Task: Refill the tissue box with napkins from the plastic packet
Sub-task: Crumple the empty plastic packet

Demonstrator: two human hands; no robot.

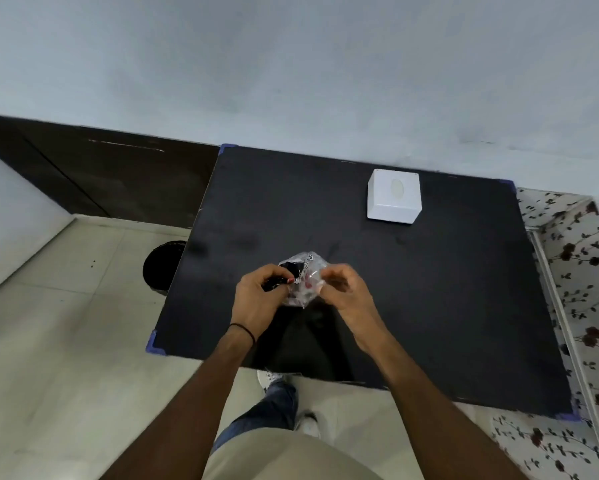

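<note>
Both hands hold the plastic packet [301,280] above the near-centre area of the black table [429,289]. The left hand [256,296] is closed on the left side of the packet, with its fingers curled over the crumpled film and a dark portion of the wrapper. The right hand [343,289] is closed on the right side of the packet, with the film pinched between thumb and fingertips. The packet is transparent, crinkled, and carries red and dark printing; whether it still holds napkins cannot be determined from this view. A thin black band [244,331] encircles the left wrist. The white tissue box [394,196] stands upright on the far right part of the table, well apart from the hands, with its oval dispensing slot facing up. The table corners carry blue corner guards [151,342]. A dark round bin [164,266] stands on the tiled floor [66,323] just beside the left edge of the table, partly hidden by it. A floral-patterned surface [582,306] lies along the right side of the table. A pale wall [291,64] stands behind the far edge of the table. At the near edge of the view, blue jeans and white shoes are visible below the arms.
</note>
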